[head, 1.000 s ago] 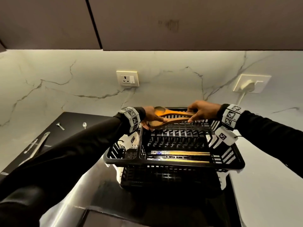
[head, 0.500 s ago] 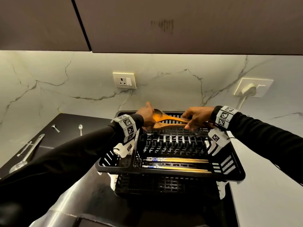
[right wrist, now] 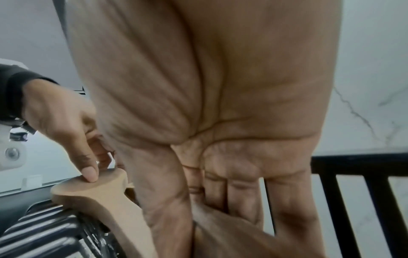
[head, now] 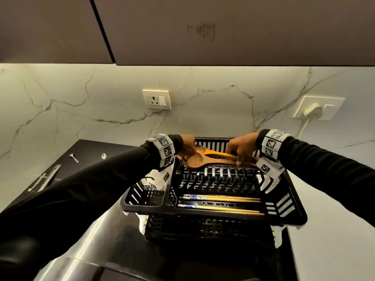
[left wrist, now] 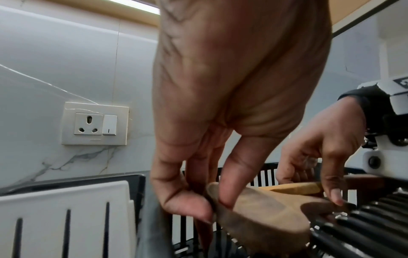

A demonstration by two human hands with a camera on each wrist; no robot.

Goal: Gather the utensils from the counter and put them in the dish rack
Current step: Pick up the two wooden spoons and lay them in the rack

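Head view showed the black counter (head: 113, 151) against the marble wall, with the black dish rack (head: 213, 211) standing on it and both hands working over the rack's far side. Two wooden spoons (head: 211, 157) lay across the rack's prongs there, bowls to the left, handles to the right. Left hand (head: 186, 147) pinched the darker spoon's bowl; right hand (head: 241, 147) had fingers curled down on the handles. Chopsticks (head: 221, 201) already sat in the rack's near tray. Several metal utensils (head: 43, 179) remained on the counter at far left, well apart from the rack, so the task looked only partly done. Judgement: the spoons are light, stiff, not fragile, dry wood with decent friction; hold at bowl and handle end together to keep them level, as they could roll or slip between prongs once let go. Left wrist view showed what the head view couldn't: thumb and fingertips (left wrist: 187, 207) clamped on the bowl's edge, with the right hand's fingertip down on the handle. Right wrist view showed the left fingertip pressing the bowl from above; the right fingers' own grip was mostly hidden by the palm.
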